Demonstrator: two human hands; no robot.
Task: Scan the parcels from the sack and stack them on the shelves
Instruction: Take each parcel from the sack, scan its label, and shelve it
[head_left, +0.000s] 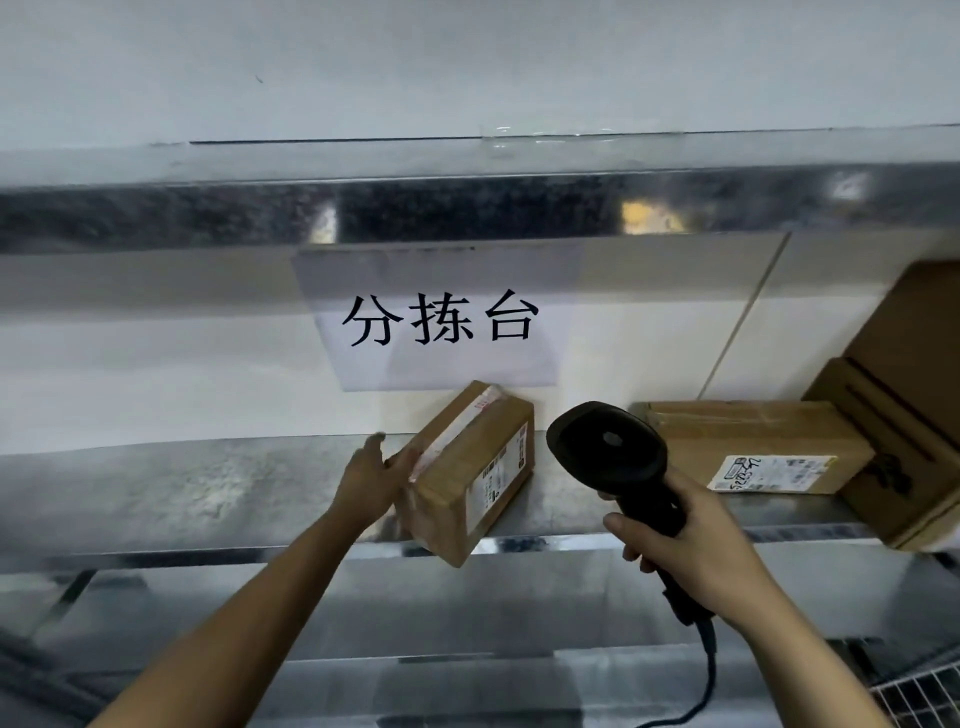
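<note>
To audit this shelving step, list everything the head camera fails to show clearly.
Head view only.
- Label on the small parcel: print too small and blurred.
- Left hand: motion-blurred; holding or merely pressing the parcel is unclear.
- Barcode scanner: grip covered by the right hand; cable leaves the bottom edge.
- Large carton: cut by the right edge.
- Sack: out of frame.

Losing the fingers (401, 461) of the left hand (371, 480) partly behind the parcel (467, 473); blurring its label (506, 467) print past reading; cutting off the big box (914, 415) at the right edge, the cable (709, 670) of the scanner (613, 457) at the bottom.
</note>
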